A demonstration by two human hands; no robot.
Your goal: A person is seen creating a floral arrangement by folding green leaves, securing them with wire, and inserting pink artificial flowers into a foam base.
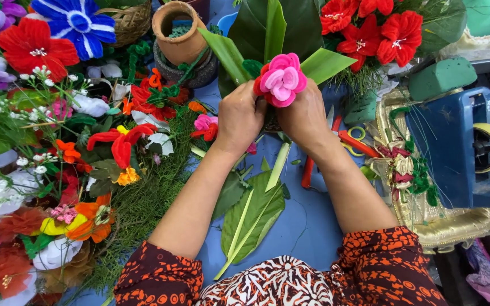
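My left hand point(239, 119) and my right hand point(304, 116) are closed together around the base of a small bunch. The bunch has a pink rose-shaped artificial flower point(282, 79) with a red flower behind it and long green leaves point(273, 28) fanning up and outward. The stems are hidden inside my fingers. Below my hands lie cut green leaves point(253, 215) on the blue table point(313, 226).
Many artificial flowers point(58, 141) and green sprigs cover the left side. A clay pot point(180, 31) stands at the back. Red flowers point(370, 28) are at the back right. Scissors point(353, 139), green foam blocks point(440, 76) and a blue tape dispenser point(460, 147) sit on the right.
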